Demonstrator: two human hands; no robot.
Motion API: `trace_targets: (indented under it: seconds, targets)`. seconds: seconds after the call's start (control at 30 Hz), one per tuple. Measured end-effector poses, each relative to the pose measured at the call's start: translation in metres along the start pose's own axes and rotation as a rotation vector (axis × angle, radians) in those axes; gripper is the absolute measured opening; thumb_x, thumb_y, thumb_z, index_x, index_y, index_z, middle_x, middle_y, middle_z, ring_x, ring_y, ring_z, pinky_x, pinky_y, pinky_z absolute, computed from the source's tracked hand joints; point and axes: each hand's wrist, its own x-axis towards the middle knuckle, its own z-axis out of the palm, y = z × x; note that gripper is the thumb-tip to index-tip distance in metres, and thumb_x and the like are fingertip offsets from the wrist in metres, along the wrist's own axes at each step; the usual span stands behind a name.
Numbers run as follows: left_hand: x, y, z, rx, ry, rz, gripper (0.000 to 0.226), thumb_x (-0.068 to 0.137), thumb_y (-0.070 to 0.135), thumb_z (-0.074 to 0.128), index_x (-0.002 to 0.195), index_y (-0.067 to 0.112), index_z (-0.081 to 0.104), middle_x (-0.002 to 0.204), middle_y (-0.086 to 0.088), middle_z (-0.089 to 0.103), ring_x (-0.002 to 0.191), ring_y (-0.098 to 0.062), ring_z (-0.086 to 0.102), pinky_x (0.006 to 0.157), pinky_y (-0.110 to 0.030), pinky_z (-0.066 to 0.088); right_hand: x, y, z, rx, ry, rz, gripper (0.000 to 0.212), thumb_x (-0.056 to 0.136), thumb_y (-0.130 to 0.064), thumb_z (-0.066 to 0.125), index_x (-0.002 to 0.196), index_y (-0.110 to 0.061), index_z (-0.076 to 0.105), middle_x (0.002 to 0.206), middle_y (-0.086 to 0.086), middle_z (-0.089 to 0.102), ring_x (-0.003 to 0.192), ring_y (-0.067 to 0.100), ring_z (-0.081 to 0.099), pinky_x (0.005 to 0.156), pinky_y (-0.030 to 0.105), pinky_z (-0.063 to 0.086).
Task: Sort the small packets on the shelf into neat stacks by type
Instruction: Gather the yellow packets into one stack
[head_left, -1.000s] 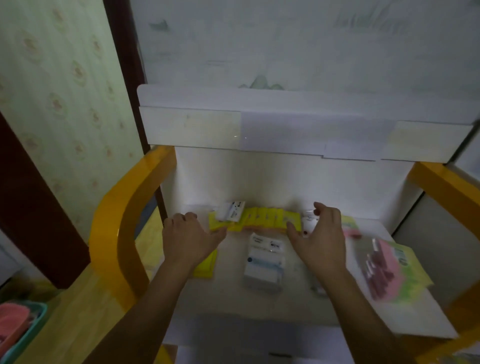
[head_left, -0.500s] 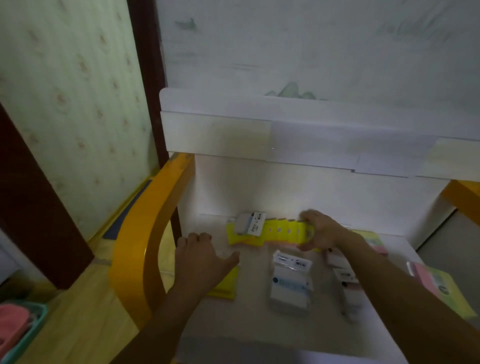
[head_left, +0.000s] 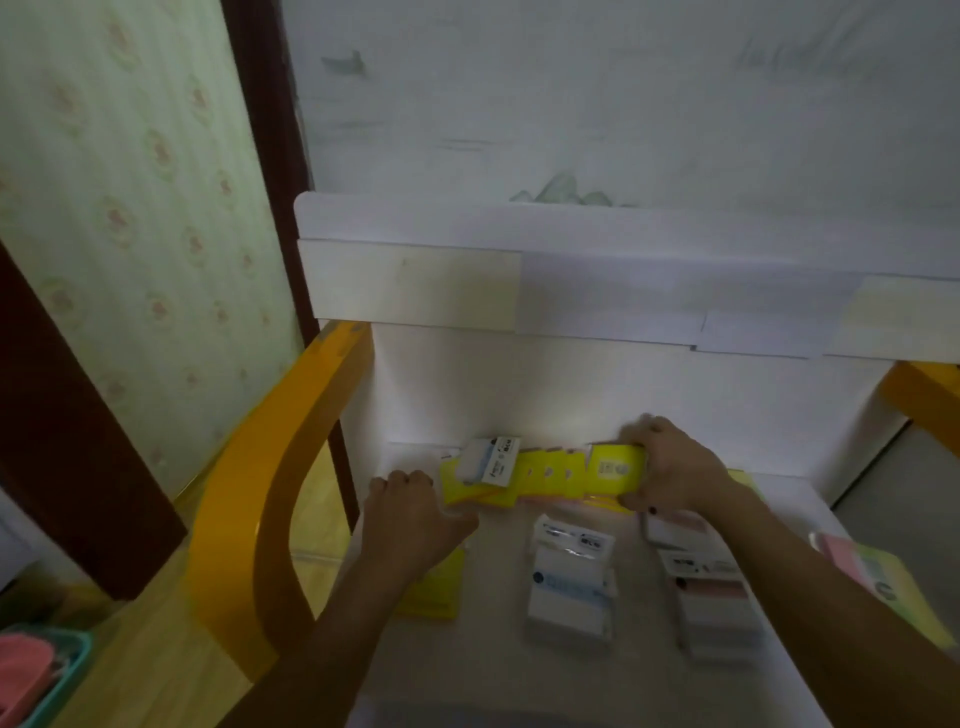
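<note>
A row of yellow packets (head_left: 545, 473) lies fanned along the back of the white shelf (head_left: 498, 670). My right hand (head_left: 675, 467) grips the right end of that row. My left hand (head_left: 410, 514) rests at the row's left end, fingers curled against the packets. A white packet (head_left: 491, 460) lies on top of the yellow row at its left. A stack of white-and-blue packets (head_left: 571, 582) sits mid-shelf, and a stack of white-and-pink packets (head_left: 706, 587) lies to its right. One yellow packet (head_left: 436, 592) lies under my left forearm.
A pink-and-green pack (head_left: 878, 577) lies at the shelf's right edge. Curved orange frame arms (head_left: 270, 483) flank the shelf. A white upper shelf board (head_left: 519, 280) overhangs the back. A teal basket (head_left: 47, 680) sits on the floor at lower left.
My right hand reached across to the right end of the yellow row and closed on it. My left hand moved up to the row's left end. The view shifted right and closer.
</note>
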Motion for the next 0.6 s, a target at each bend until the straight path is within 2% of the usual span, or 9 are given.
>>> trace_targets:
  seconds: [0.1, 0.17, 0.23, 0.3, 0.37, 0.47, 0.53, 0.6]
  targets:
    - [0.005, 0.020, 0.006, -0.076, -0.079, -0.003, 0.092, 0.053, 0.076, 0.037, 0.115, 0.013, 0.060, 0.115, -0.005, 0.058, 0.109, -0.027, 0.047, 0.091, -0.035, 0.038, -0.029, 0.010, -0.013, 0.049, 0.206, 0.126, 0.095, 0.038, -0.068, 0.072, 0.122, -0.027, 0.054, 0.108, -0.007, 0.042, 0.098, 0.023, 0.062, 0.077, 0.041, 0.054]
    - [0.010, 0.031, 0.011, -0.068, -0.087, 0.021, 0.085, 0.058, 0.074, 0.050, 0.118, 0.014, 0.059, 0.115, -0.006, 0.057, 0.109, -0.027, 0.047, 0.089, -0.034, 0.041, -0.050, 0.012, -0.019, 0.144, 0.409, 0.137, 0.096, 0.038, -0.077, 0.064, 0.117, -0.024, 0.057, 0.105, -0.006, 0.045, 0.092, 0.024, 0.064, 0.071, 0.041, 0.055]
    - [0.019, 0.038, 0.016, -0.021, -0.093, 0.042, 0.083, 0.061, 0.076, 0.056, 0.118, 0.015, 0.059, 0.115, -0.006, 0.058, 0.108, -0.027, 0.048, 0.087, -0.033, 0.042, -0.069, 0.010, -0.024, 0.187, 0.585, 0.090, 0.090, 0.043, -0.075, 0.063, 0.116, -0.023, 0.058, 0.104, -0.006, 0.046, 0.086, 0.022, 0.063, 0.066, 0.040, 0.055]
    - [0.029, 0.039, 0.020, 0.010, -0.127, 0.029, 0.084, 0.062, 0.078, 0.059, 0.116, 0.014, 0.059, 0.116, -0.008, 0.058, 0.107, -0.027, 0.050, 0.086, -0.033, 0.042, -0.082, 0.006, -0.029, 0.212, 0.700, 0.047, 0.083, 0.048, -0.068, 0.071, 0.116, -0.024, 0.058, 0.104, -0.007, 0.045, 0.074, 0.018, 0.059, 0.060, 0.038, 0.053]
    - [0.040, 0.037, 0.022, 0.002, -0.135, 0.001, 0.083, 0.061, 0.079, 0.062, 0.110, 0.012, 0.059, 0.114, -0.009, 0.059, 0.106, -0.027, 0.052, 0.086, -0.034, 0.040, -0.091, 0.003, -0.033, 0.234, 0.778, 0.043, 0.076, 0.050, -0.056, 0.085, 0.115, -0.027, 0.058, 0.103, -0.010, 0.044, 0.064, 0.009, 0.048, 0.057, 0.035, 0.050]
    - [0.053, 0.031, 0.016, 0.001, -0.151, -0.012, 0.081, 0.061, 0.081, 0.063, 0.105, 0.013, 0.061, 0.112, -0.008, 0.062, 0.106, -0.026, 0.057, 0.091, -0.035, 0.040, -0.097, 0.006, -0.032, 0.274, 0.817, 0.057, 0.073, 0.051, -0.044, 0.091, 0.115, -0.028, 0.060, 0.103, -0.012, 0.044, 0.065, 0.003, 0.043, 0.059, 0.035, 0.050]
    - [0.059, 0.024, 0.012, 0.010, -0.184, -0.007, 0.080, 0.062, 0.078, 0.066, 0.107, 0.013, 0.061, 0.114, -0.007, 0.061, 0.110, -0.027, 0.056, 0.094, -0.035, 0.041, -0.098, 0.008, -0.028, 0.303, 0.818, 0.054, 0.071, 0.052, -0.042, 0.091, 0.115, -0.027, 0.060, 0.102, -0.011, 0.044, 0.066, 0.004, 0.045, 0.060, 0.036, 0.052]
    - [0.067, 0.015, 0.013, -0.040, -0.213, 0.014, 0.087, 0.057, 0.074, 0.072, 0.119, 0.015, 0.059, 0.124, -0.008, 0.057, 0.117, -0.029, 0.052, 0.095, -0.034, 0.042, -0.098, 0.008, -0.023, 0.333, 0.820, 0.040, 0.070, 0.052, -0.045, 0.089, 0.114, -0.025, 0.061, 0.102, -0.010, 0.045, 0.068, 0.005, 0.048, 0.061, 0.038, 0.052]
